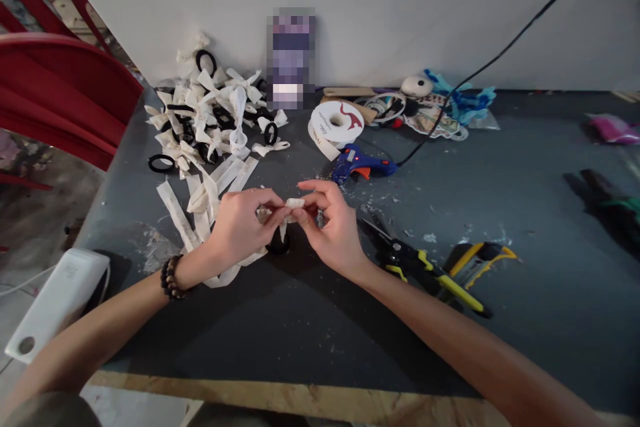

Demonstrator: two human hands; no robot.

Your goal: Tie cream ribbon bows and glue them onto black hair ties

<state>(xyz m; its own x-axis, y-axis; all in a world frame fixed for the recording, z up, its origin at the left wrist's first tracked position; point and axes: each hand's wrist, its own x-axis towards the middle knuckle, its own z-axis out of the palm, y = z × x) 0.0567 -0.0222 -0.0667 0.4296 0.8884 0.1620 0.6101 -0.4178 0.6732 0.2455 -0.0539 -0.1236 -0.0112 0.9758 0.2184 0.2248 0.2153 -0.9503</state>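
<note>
Between the fingertips of both hands is a small cream ribbon bow (295,203), partly hidden by the fingers. My left hand (245,220), with a beaded bracelet on its wrist, pinches the bow's left side. From the other side, my right hand (333,223) pinches it with thumb and fingers, its index finger raised. Just below the fingers a black hair tie (279,242) shows against the table; whether it is joined to the bow I cannot tell. Cut lengths of cream ribbon (177,213) lie beneath and left of my left hand.
A pile of bows on black hair ties (215,113) sits at the back left. Behind my hands are a ribbon spool (336,123) and a blue glue gun (363,164) with a black cord. Scissors (425,263) and a yellow cutter (483,260) lie by my right forearm. A white power strip-like box (60,303) stands left.
</note>
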